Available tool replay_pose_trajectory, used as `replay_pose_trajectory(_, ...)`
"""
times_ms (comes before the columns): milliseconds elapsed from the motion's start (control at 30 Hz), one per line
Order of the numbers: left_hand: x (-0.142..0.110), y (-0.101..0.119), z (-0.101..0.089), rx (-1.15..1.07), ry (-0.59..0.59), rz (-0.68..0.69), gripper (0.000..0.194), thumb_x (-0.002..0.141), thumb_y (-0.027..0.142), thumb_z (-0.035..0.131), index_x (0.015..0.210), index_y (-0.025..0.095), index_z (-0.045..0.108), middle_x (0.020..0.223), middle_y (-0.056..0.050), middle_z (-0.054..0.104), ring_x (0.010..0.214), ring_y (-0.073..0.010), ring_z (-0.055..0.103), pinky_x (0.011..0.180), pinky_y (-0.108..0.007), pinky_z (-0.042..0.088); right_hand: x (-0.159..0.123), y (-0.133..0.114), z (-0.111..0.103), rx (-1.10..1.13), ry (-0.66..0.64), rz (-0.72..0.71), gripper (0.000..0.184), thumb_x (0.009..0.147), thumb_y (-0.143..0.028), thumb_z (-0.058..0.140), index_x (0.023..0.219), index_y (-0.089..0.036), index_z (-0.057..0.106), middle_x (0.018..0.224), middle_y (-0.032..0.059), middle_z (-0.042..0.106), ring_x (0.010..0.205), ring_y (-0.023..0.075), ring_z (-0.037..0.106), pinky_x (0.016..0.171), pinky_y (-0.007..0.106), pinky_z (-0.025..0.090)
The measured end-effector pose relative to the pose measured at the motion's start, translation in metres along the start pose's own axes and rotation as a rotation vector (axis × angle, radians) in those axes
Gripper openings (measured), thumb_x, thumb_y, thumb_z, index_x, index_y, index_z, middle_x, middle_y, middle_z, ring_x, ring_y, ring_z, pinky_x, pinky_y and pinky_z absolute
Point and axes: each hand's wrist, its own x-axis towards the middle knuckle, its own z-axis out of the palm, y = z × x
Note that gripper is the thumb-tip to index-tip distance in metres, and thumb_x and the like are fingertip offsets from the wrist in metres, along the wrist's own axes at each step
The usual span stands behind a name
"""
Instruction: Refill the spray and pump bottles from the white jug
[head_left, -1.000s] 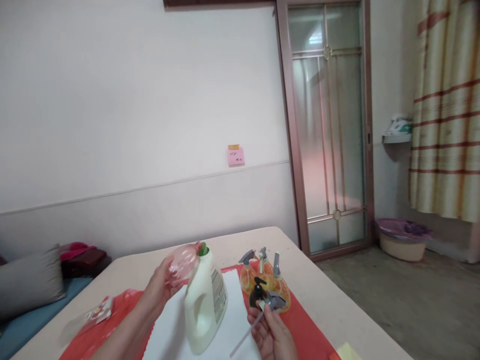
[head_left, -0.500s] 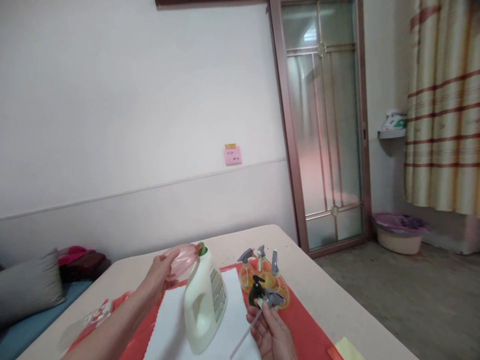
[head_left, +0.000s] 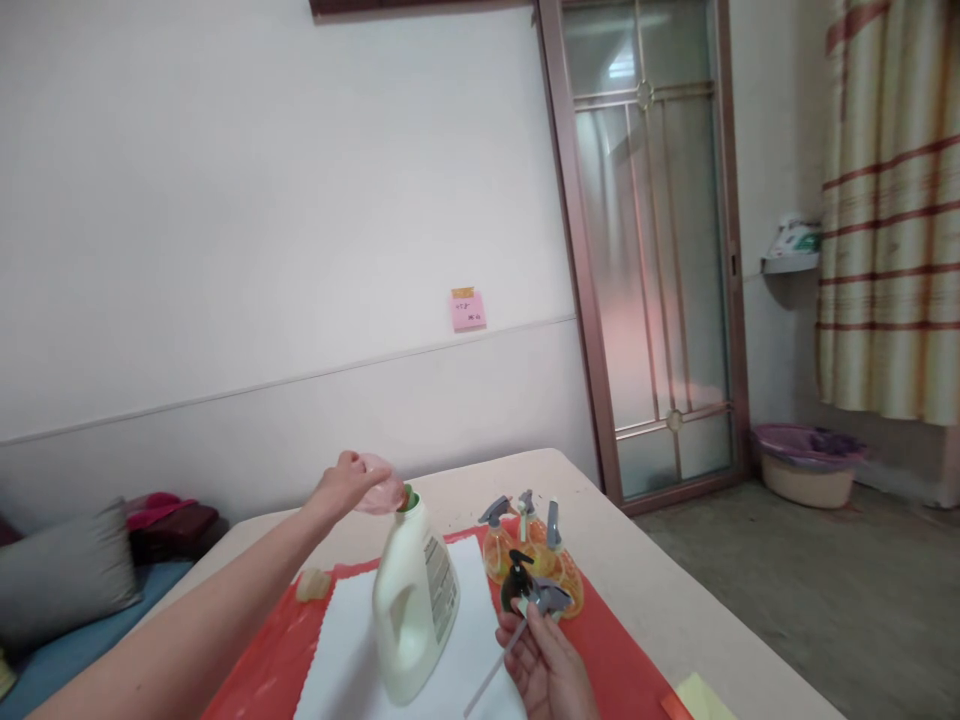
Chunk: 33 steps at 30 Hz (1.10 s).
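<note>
My left hand is closed round a clear pinkish bottle, tipped with its mouth at the green-rimmed opening of a large white jug. The jug, with a handle and a printed label, stands upright on a white sheet. In my right hand is a grey spray trigger head with a thin dip tube slanting down to the left. Just behind that hand stand a dark pump bottle and several orange-patterned spray bottles with grey triggers.
A red cloth lies under the white sheet on the pale table. A small tan object rests on its left side, and yellow paper at the front right. A grey cushion is at left, a basin on the floor.
My left hand has risen and tipped the pinkish bottle more steeply into the jug's mouth. The tan object has come into sight from behind the arm. My right hand has hardly moved.
</note>
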Motion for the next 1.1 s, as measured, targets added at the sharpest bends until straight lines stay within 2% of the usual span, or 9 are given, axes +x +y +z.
replay_pose_trajectory(100,0.004,0.009,0.001,0.141,-0.010,0.017,0.072,0.067,0.055,0.065,0.126,0.018,0.045,0.128,-0.022,0.059,0.112,-0.0363,0.058,0.085,-0.039,0.044,0.001,0.000,-0.001,0.004,-0.003,0.001,0.059,0.057,-0.044,0.090,0.098,-0.013,0.061,0.077,0.0061,0.076,0.069,0.0156,0.070,0.056,0.022,0.050)
replay_pose_trajectory(200,0.008,0.012,0.004,0.210,-0.010,0.023,0.082,0.069,0.059,0.061,0.135,0.017,0.037,0.132,-0.024,0.057,0.112,-0.0361,0.059,0.085,-0.039,0.044,0.000,-0.001,0.000,0.007,-0.005,0.005,0.059,0.058,-0.043,0.090,0.100,-0.013,0.060,0.078,0.0065,0.076,0.069,0.0161,0.070,0.056,0.022,0.050)
replay_pose_trajectory(400,0.012,0.010,0.008,0.262,-0.018,0.075,0.073,0.066,0.060,0.063,0.125,0.019,0.048,0.125,-0.024,0.060,0.107,-0.0370,0.061,0.077,-0.037,0.044,-0.002,0.000,0.001,0.014,-0.009,0.003,0.061,0.059,-0.043,0.089,0.102,-0.012,0.059,0.078,0.0065,0.076,0.070,0.0162,0.070,0.057,0.023,0.050)
replay_pose_trajectory(667,0.009,0.008,0.008,0.197,0.017,0.133,0.077,0.060,0.057,0.069,0.126,0.022,0.051,0.123,-0.020,0.060,0.108,-0.0382,0.059,0.081,-0.039,0.043,-0.001,0.000,0.000,0.010,-0.013,0.007,0.059,0.060,-0.042,0.089,0.100,-0.012,0.060,0.078,0.0068,0.076,0.069,0.0160,0.070,0.057,0.023,0.051)
replay_pose_trajectory(767,0.005,-0.006,0.010,0.093,0.046,0.115,0.085,0.059,0.055,0.072,0.133,0.022,0.047,0.126,-0.020,0.058,0.113,-0.0388,0.057,0.085,-0.041,0.043,-0.001,0.000,0.000,0.005,-0.010,0.005,0.060,0.059,-0.042,0.090,0.101,-0.013,0.059,0.078,0.0070,0.076,0.069,0.0159,0.070,0.057,0.023,0.051)
replay_pose_trajectory(900,-0.009,-0.041,0.016,-0.131,0.074,0.043,0.089,0.062,0.054,0.073,0.139,0.025,0.040,0.115,-0.014,0.062,0.111,-0.0348,0.059,0.086,-0.041,0.045,-0.002,0.000,0.000,-0.006,-0.002,0.006,0.062,0.057,-0.043,0.091,0.100,-0.012,0.059,0.079,0.0081,0.076,0.069,0.0163,0.070,0.057,0.023,0.051)
replay_pose_trajectory(1000,-0.031,-0.069,0.021,-0.354,0.095,-0.091,0.079,0.063,0.057,0.072,0.129,0.023,0.046,0.109,-0.012,0.061,0.095,-0.0309,0.066,0.073,-0.038,0.050,-0.001,0.003,0.002,-0.012,0.012,0.010,0.061,0.054,-0.042,0.092,0.098,-0.012,0.060,0.078,0.0086,0.076,0.067,0.0170,0.070,0.056,0.023,0.052)
replay_pose_trajectory(1100,-0.066,-0.093,0.035,-0.624,0.115,-0.207,0.071,0.068,0.058,0.069,0.125,0.026,0.041,0.097,-0.006,0.062,0.080,-0.0228,0.070,0.067,-0.035,0.054,0.000,0.005,0.005,-0.005,0.025,0.010,0.062,0.049,-0.040,0.094,0.094,-0.013,0.061,0.078,0.0093,0.076,0.067,0.0179,0.071,0.056,0.024,0.053)
